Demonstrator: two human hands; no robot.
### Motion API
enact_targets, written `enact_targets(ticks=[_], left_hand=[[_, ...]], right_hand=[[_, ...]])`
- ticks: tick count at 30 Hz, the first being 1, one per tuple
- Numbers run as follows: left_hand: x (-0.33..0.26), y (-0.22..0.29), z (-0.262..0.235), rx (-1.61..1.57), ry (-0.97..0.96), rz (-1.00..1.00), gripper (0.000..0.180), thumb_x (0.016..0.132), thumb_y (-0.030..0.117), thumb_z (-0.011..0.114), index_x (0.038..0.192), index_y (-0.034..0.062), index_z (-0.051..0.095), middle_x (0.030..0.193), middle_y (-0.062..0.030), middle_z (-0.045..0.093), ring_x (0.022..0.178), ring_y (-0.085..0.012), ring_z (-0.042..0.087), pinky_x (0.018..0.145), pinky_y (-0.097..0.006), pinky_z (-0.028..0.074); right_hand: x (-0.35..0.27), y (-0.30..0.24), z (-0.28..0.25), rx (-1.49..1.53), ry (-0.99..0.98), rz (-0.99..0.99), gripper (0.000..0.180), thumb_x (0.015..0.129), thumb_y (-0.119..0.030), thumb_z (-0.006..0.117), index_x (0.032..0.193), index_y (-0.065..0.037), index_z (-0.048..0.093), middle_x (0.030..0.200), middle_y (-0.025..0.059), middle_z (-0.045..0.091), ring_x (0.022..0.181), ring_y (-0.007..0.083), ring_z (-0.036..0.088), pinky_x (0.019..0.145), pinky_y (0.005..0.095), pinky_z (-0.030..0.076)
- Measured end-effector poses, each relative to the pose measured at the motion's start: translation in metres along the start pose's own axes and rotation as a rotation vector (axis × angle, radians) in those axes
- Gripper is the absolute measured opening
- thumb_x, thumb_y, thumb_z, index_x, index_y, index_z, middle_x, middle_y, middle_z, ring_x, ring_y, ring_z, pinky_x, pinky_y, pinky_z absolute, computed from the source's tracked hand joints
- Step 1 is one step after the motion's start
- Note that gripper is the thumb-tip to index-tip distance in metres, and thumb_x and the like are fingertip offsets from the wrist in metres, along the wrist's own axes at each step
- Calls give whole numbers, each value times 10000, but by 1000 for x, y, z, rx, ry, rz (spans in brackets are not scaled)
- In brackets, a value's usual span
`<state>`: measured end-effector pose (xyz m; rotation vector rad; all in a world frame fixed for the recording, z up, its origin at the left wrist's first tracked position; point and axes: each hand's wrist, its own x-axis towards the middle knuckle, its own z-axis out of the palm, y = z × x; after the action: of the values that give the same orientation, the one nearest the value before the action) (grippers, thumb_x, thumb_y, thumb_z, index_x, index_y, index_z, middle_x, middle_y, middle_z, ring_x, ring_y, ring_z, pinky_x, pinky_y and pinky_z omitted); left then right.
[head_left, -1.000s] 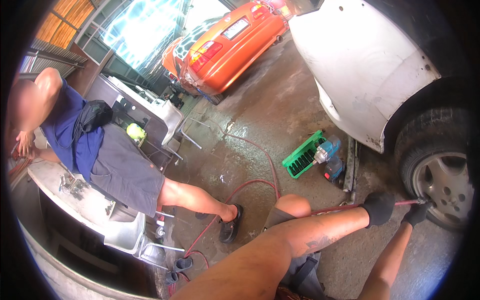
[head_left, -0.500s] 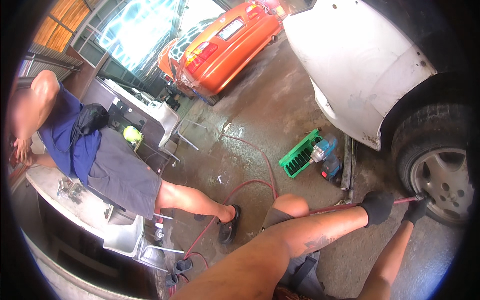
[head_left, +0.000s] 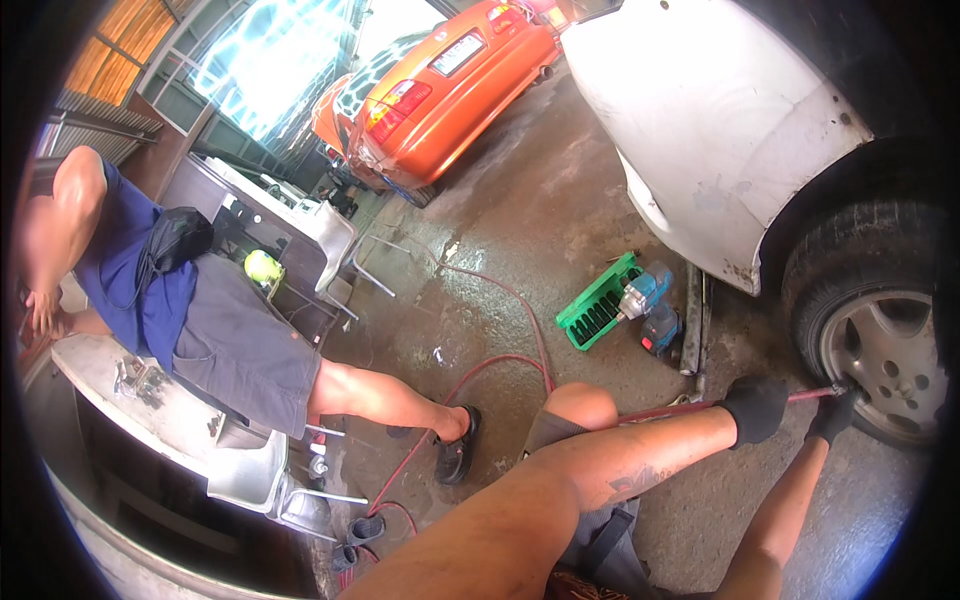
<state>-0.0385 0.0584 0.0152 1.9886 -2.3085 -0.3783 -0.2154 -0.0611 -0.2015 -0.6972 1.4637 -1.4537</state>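
Note:
A red hose (head_left: pixel 805 396) runs over my bent leg to a silver-spoked wheel (head_left: pixel 884 365) on the white car. My left hand (head_left: pixel 755 410), in a dark glove, is closed around the hose a short way back from its end. Beside the wheel rim, my gloved right hand (head_left: pixel 832 414) grips the metal end fitting (head_left: pixel 838 389). That fitting lies against the rim's outer edge, where the fingers partly hide the contact. The black tire (head_left: pixel 822 290) surrounds the rim.
A teal cordless impact wrench (head_left: pixel 650 305) stands by an open green socket case (head_left: pixel 597 303). Metal bars (head_left: pixel 693 330) lie under the white car body (head_left: pixel 700 150). Loops of hose cross the wet floor. Another person (head_left: pixel 230 310) sits at left on a table; an orange car (head_left: pixel 450 90) is behind.
Both my hands stay at nearly the same spot on the hose and wheel. The view has shifted very slightly; the seated person's arms and head have moved a little.

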Motion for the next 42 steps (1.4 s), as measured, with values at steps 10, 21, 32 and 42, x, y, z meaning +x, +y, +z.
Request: enact_targets(ticks=[10,21,32,42], left_hand=[[1,1,-7,-53,-30,-32,163,741,125,580,864,25,615,739,-172,629,666,-324,643,585,-413,508],[-3,2,-6,-12,7,-24,160,736,140,586,849,31,615,718,-151,625,643,-296,641,561,-394,501],[-6,5,-6,-3,39,-18,153,740,146,585,838,35,625,716,-152,627,642,-296,642,566,-391,504],[-8,6,-8,-7,29,-16,159,738,142,587,845,30,623,728,-155,632,648,-299,644,573,-392,507]], right_hand=[[-3,-6,7,221,53,85,377,855,-18,495,1232,-34,483,1117,76,562,951,173,565,785,305,507],[-4,-4,6,23,93,30,454,837,0,520,1281,-48,433,1108,74,574,913,161,577,744,296,525],[12,13,-1,276,71,118,484,807,31,534,1272,-66,440,1114,88,567,894,169,572,722,307,529],[-17,-17,7,62,103,27,429,869,-54,495,1295,-72,441,1139,81,533,945,172,541,741,311,515]])
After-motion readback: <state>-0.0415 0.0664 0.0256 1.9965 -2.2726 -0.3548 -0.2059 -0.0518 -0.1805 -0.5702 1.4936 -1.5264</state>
